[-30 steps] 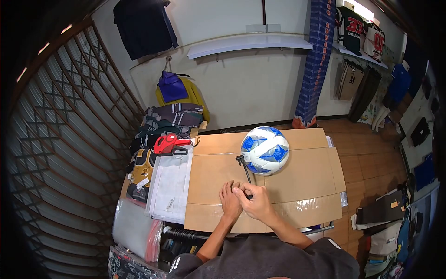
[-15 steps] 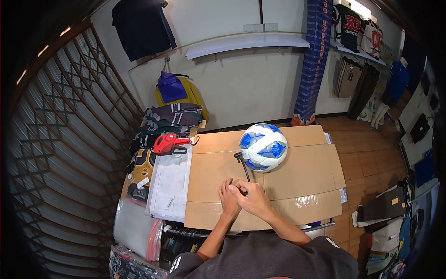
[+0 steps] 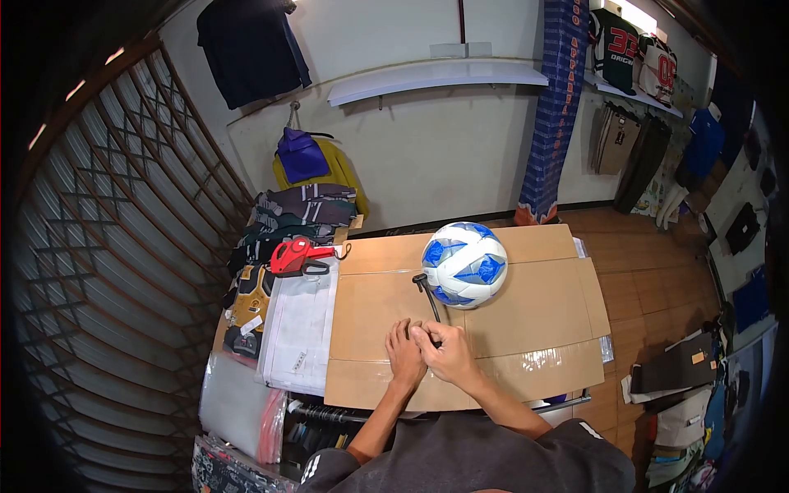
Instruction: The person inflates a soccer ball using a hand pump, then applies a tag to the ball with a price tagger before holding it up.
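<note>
My right hand (image 3: 450, 355) is closed around the lower part of a thin black rod with a T-shaped end (image 3: 432, 301), which points up and away from me. Pressed close beside it, my left hand (image 3: 404, 352) has its fingers curled together; what they hold, if anything, is hidden. Just beyond the rod's far end rests a white and blue soccer ball (image 3: 465, 264). Both hands are over a flattened brown cardboard sheet (image 3: 374, 308), in front of my body.
On the left lie a red and black handheld tool (image 3: 296, 257), white plastic-wrapped packs (image 3: 297, 329) and a pile of folded clothes (image 3: 304, 205). A metal folding gate (image 3: 123, 205) stands at far left. More clothes (image 3: 678, 361) are stacked on the right.
The hands and the black rod have barely shifted. The whole view has moved slightly, and the ball appears a few pixels lower.
</note>
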